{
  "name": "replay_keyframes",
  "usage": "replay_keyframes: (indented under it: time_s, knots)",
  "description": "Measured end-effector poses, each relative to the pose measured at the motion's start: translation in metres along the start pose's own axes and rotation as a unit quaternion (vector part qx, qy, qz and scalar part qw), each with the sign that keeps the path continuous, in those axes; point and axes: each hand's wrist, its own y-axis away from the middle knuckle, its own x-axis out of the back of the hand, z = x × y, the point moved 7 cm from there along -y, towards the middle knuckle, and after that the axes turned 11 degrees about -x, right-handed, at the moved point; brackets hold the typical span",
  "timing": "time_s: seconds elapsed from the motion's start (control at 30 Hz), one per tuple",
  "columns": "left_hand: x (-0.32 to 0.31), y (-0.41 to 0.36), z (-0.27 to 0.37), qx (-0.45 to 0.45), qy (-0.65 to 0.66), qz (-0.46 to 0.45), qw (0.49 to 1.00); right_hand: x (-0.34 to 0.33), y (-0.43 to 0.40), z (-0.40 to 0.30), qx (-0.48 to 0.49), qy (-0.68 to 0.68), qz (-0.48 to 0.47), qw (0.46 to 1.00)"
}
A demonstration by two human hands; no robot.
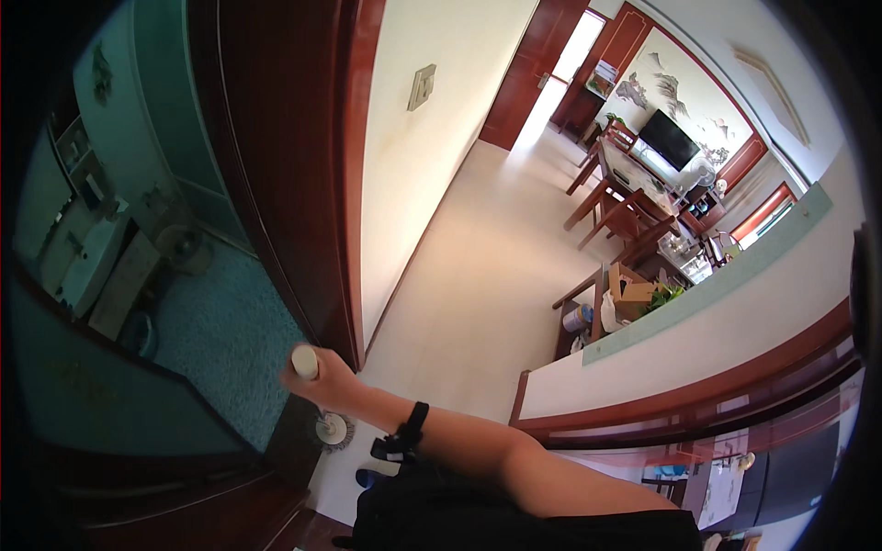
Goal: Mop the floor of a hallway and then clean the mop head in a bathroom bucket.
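My right hand [320,379] is closed around the upper end of a mop handle [304,362], whose pale round cap sticks out above my fingers. Below the hand, the round mop head [332,430] with its grey fringe is at floor level by the bathroom doorway. The wrist wears a black strap [413,427] with a buckle. My left hand is out of view.
On the left, a dark red door frame [296,172] borders a dim bathroom with a blue-green floor [213,337], washbasin [96,265] and bucket [186,248]. A tiled hallway floor [455,275] leads to a dining table [627,165] and chairs. A shelf [589,310] holds boxes.
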Motion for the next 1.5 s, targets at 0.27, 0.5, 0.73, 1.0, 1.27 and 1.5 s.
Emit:
replay_keyframes:
  time_s: [0.27,0.5,0.73,1.0,1.27,1.5]
  knots:
    - [-0.032,-0.03,0.046,-0.039,-0.134,-0.06,0.988,-0.035,-0.036,-0.001,-0.028,0.015,0.018,0.999]
    - [-0.015,-0.07,0.066,-0.29,-0.384,-0.083,0.873,-0.064,-0.055,-0.004,-0.014,0.035,0.007,0.999]
    - [-0.007,-0.024,0.112,-0.194,0.041,0.05,0.979,-0.057,-0.1,0.04,-0.077,0.02,-0.066,0.995]
    - [-0.029,0.042,0.117,-0.053,-0.15,0.054,0.986,-0.073,-0.149,0.149,-0.136,0.079,-0.163,0.974]
    - [-0.064,0.033,0.104,-0.206,-0.342,0.072,0.914,-0.081,-0.197,0.113,-0.185,0.113,-0.158,0.963]
    - [-0.049,-0.022,0.151,-0.071,-0.194,0.07,0.976,-0.131,-0.256,0.035,-0.097,0.095,-0.134,0.982]
